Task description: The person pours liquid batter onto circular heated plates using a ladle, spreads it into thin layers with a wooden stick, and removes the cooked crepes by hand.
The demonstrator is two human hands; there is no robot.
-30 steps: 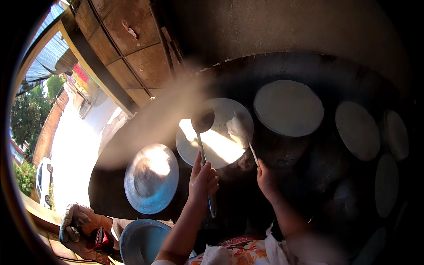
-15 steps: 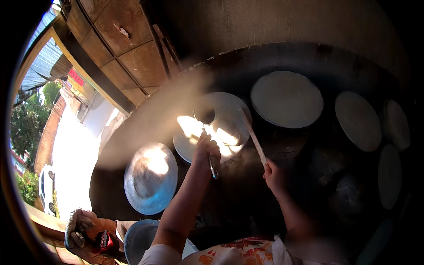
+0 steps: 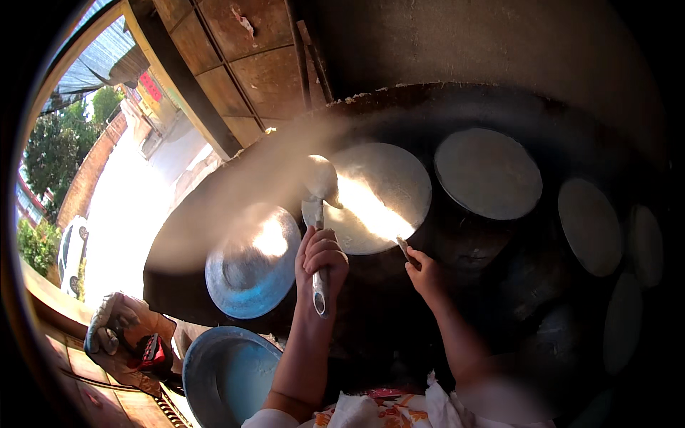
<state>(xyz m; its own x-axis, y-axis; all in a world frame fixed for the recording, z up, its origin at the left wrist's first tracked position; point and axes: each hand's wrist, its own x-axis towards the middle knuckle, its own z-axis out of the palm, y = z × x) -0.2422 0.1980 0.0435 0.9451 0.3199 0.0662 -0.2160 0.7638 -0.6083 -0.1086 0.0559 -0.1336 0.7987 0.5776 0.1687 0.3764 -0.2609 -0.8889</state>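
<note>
My left hand (image 3: 325, 258) is wrapped round the handle of a metal ladle (image 3: 321, 180), whose bowl is over the left edge of a pale round pan (image 3: 391, 170). The handle's hollow end points down toward me. In my right hand (image 3: 424, 272), at the pan's near right edge, is a thin stick (image 3: 404, 247). Only its near part shows clearly; the rest is lost in a bright strip of sunlight across the pan. The pan's surface has a thin pale coating.
A sunlit metal dish (image 3: 253, 285) is left of the pan, with a basin (image 3: 203, 364) of pale liquid nearer me. Farther right are a round pan (image 3: 489, 173) and several others. A dark curved rim (image 3: 457, 93) runs behind. Gloves (image 3: 107, 328) lie at lower left.
The stick, earlier stretched long across the pan's right side, now points away, with my right hand closer to the pan. The ladle has turned and its bowl sits farther left. The view has shifted.
</note>
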